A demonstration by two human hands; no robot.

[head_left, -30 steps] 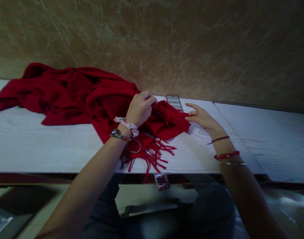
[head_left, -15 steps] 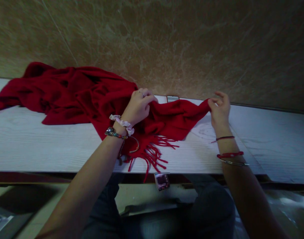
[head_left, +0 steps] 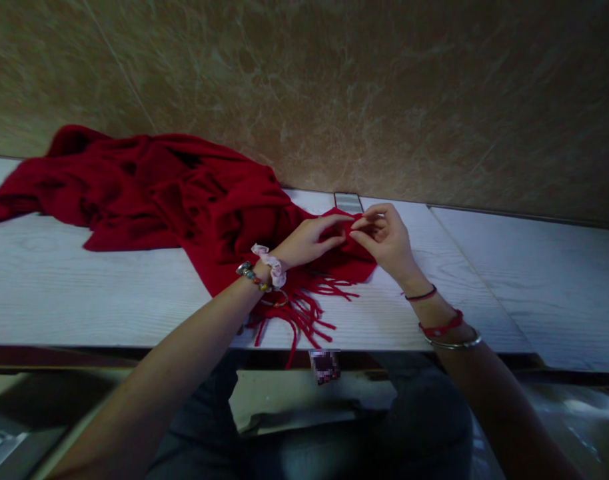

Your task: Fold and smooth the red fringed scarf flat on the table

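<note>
— Red scarf [head_left: 224, 200] bunched along the white table [head_left: 84, 287]; your hands?
— Your left hand [head_left: 309, 241] arches, right hand [head_left: 388, 243] curls, both at its end, probably to control loose cloth; whether either grips, I can't tell.

Half a second back we see the right hand [head_left: 360, 225] holding the red cloth's [head_left: 219, 193] corner drawn out to the right; now we find that hand back leftward, just beside the left hand [head_left: 347, 230], and the stretched end drawn in, its outline shorter. We note the left hand off the bunched middle and further right, fingers reaching out where they were curled; folds it covered now show. We log more of the flat, red-edged object [head_left: 348, 203] by the wall in view. Whether either hand pinches cloth now, we cannot tell.
</note>
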